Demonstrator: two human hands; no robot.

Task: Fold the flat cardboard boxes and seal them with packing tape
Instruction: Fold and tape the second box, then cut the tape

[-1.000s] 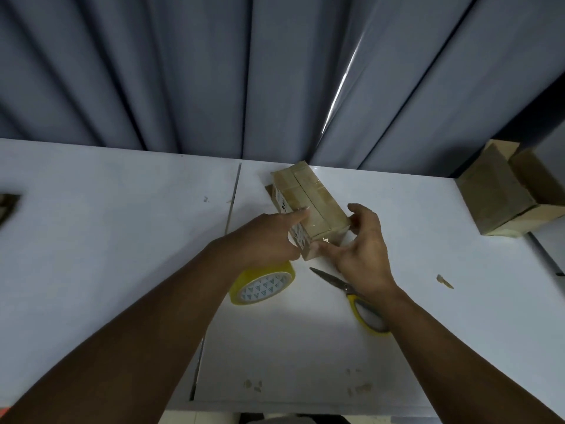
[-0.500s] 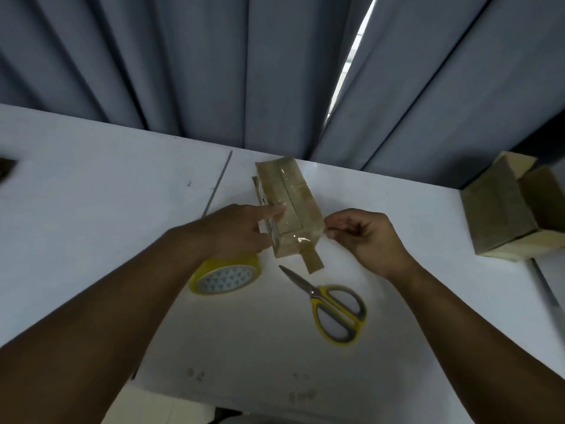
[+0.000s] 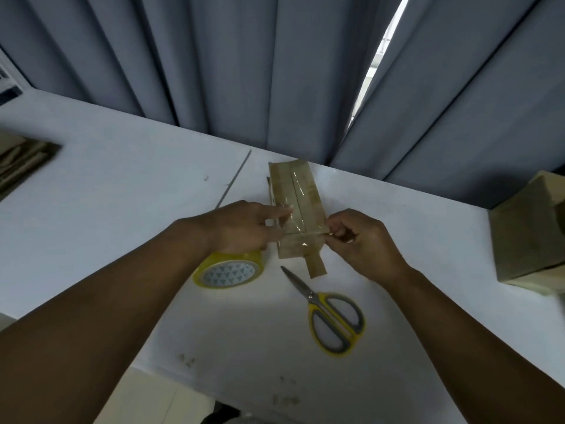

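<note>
Head camera looks down on a white table [image 3: 122, 191] with grey curtains [image 3: 214, 62] hanging behind it at 12 o'clock. Near the middle of the view lies a small cardboard box [image 3: 305, 191], folded up, its long axis running roughly from 12 to 6 o'clock. Clear packing tape shines along its top seam and over the near end, and a short tape tail [image 3: 316, 266] sticks out from that end flat on the table, toward 6 o'clock.

The left hand [image 3: 244, 228] comes in from 8 o'clock. Its index finger lies straight across the box's top at the left edge, touching the taped surface; how the other fingers lie on the far side cannot be made out. The right hand [image 3: 363, 243] comes in from 4 o'clock with its fingers curled, thumb and forefinger pinched together on the box's near right corner. Whether they hold tape or cardboard there cannot be told.

A yellow tape roll [image 3: 229, 270] lies flat just under the left wrist, at 7 o'clock from the box. Yellow-handled scissors [image 3: 330, 313] lie at 5 o'clock from the box, blades together and pointing toward it, apart from the tape tail. A larger cardboard box [image 3: 532, 234] stands at the 3 o'clock edge of the view, and flat cardboard [image 3: 21, 160] lies at the 9 o'clock edge.
</note>
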